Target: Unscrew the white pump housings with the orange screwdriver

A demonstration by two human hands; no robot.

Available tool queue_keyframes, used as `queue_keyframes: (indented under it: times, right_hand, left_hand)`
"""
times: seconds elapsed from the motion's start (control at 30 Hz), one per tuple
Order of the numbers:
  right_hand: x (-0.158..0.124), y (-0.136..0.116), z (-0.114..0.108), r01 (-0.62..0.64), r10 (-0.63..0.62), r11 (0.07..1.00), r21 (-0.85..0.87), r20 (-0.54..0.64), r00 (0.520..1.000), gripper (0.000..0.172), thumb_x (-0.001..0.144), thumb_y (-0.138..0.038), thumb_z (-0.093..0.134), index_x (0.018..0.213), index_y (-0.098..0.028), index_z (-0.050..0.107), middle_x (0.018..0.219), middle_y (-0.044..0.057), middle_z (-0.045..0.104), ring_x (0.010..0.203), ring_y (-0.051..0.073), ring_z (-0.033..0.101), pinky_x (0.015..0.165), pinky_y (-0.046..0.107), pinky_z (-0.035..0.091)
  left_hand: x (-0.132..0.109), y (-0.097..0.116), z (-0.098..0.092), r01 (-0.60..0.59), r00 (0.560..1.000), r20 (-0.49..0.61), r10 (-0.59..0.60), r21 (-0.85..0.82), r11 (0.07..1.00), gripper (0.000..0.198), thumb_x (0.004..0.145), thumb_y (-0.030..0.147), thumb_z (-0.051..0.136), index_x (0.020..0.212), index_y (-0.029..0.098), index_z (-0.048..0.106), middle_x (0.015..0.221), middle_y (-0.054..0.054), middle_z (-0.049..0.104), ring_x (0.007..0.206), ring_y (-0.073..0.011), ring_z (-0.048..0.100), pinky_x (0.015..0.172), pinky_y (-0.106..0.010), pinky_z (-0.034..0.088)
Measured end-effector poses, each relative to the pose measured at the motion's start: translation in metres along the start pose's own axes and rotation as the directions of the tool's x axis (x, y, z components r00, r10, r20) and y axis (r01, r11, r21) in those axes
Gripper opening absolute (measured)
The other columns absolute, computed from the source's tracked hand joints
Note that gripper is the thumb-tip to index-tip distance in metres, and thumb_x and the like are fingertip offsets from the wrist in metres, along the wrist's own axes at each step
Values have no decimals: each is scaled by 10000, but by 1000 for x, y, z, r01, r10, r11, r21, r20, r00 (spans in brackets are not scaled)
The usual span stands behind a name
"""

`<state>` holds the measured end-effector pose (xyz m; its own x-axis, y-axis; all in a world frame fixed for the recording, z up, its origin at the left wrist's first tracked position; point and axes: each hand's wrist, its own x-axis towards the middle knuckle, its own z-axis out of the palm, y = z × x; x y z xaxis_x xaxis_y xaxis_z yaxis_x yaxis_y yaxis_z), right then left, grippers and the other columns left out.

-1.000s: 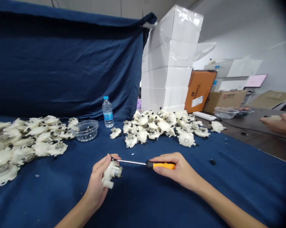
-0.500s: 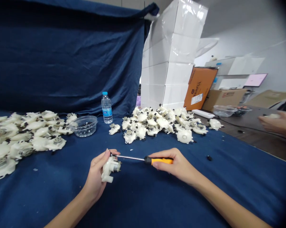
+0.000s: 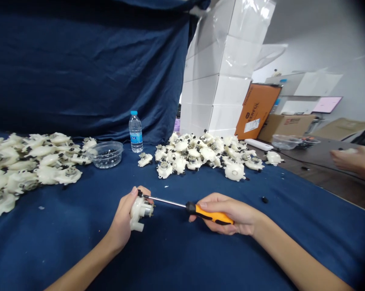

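My left hand (image 3: 123, 220) is closed around a white plastic motor housing (image 3: 136, 214), with its silver motor facing right and a short spout pointing down. A small black piece (image 3: 140, 193) sits at the top of the housing, by my thumb. In my right hand (image 3: 227, 214) is a screwdriver (image 3: 214, 214) with a yellow and black handle, my fingers wrapped round the grip. Its metal shaft points left, and the tip meets the housing at or beside the black piece; the exact contact is too small to make out.
Piles of similar white housings lie at the left (image 3: 43, 157) and centre back (image 3: 200, 153). Between them stand a clear tub (image 3: 106, 155) of small black parts and a water bottle (image 3: 136, 131). A black bit (image 3: 264, 199) lies right. Another person's hand (image 3: 356, 161) is at the right edge.
My right hand has shifted its grip further round the screwdriver handle, which now tilts down more to the right. The housing stays in my left hand. The view has shifted slightly.
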<state>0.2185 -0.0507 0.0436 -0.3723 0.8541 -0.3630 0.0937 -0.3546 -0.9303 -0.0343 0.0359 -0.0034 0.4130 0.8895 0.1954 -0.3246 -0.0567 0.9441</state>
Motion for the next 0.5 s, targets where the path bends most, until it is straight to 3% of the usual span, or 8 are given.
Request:
queue_keyframes:
  times: [0.5]
  right_hand:
    - [7,11,0,167,-192,969,-181,-129,973,335,851,-429,636,911,-111,721,458,-62,479,335,24,269,316,165,143]
  left_hand:
    - [0,1,-7,53,997,42,-60,148,988,442,923,543,398,768,175,587,733,-17,591,623,-119,526,600,-221,421]
